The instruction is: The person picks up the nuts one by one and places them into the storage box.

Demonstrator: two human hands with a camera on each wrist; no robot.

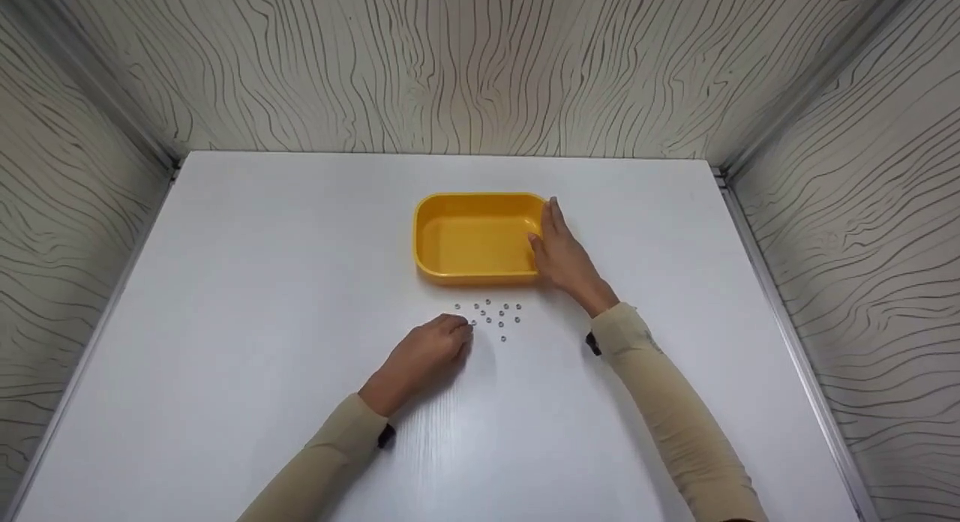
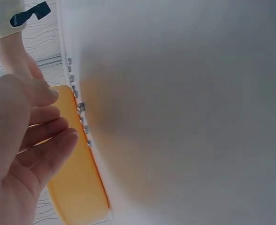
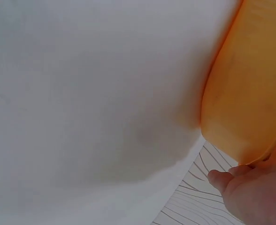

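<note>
A yellow plastic tray (image 1: 480, 276) stands on the white table with its inside bare. My right hand (image 1: 564, 258) grips its right end, the thumb over the rim and the fingers along the outer wall. The right wrist view shows part of that hand (image 3: 257, 190) at the tray's wall (image 3: 248, 89). In front of the tray lie several small metal nuts (image 1: 501, 313), loosely scattered. My left hand (image 1: 429, 351) is at their left edge, fingertips close beside one nut (image 1: 473, 323). In the left wrist view its fingers (image 2: 58, 145) are gently bent, with nothing visible between them and the thumb.
The white table (image 1: 247, 297) extends on both sides of the tray. Wood-pattern panels (image 1: 450, 72) rise behind it and at both sides, with metal profiles (image 1: 795, 372) along the side edges.
</note>
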